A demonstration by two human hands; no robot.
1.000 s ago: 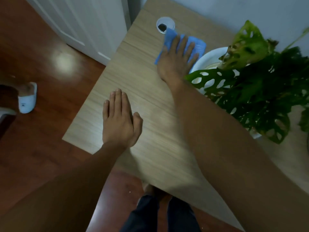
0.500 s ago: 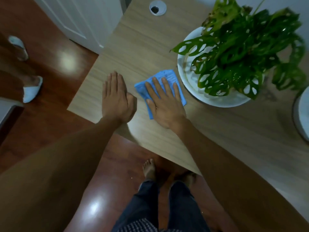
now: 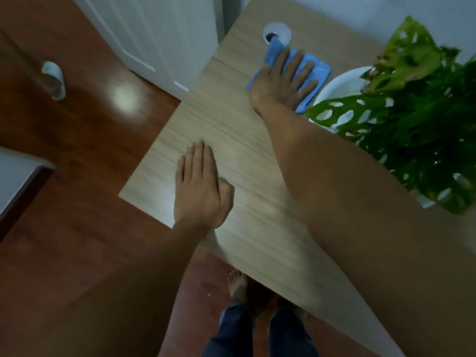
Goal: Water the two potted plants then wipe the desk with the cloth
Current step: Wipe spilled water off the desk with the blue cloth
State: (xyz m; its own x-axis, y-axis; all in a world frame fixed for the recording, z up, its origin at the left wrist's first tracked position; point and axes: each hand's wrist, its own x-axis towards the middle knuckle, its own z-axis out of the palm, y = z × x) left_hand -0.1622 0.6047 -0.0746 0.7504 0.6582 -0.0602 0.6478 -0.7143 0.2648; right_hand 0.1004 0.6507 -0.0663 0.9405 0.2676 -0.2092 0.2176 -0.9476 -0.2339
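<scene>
Swept from mid-bench to the upper centre of the frame, the blue cloth now lies under the right hand, fingers spread flat, beside the cable hole.
Left hand rests flat on the bench, fingers together. Press evenly and skirt the white pot; the second plant is out of frame, and motion blurs the leaves.

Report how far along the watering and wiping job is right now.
Done: cannot be confirmed; no watering can shows, and the plant gives no sign of watering. In hand: the right hand presses the blue cloth flat near the desk's far corner; the left hand rests flat. Left: the near desk area.
</scene>
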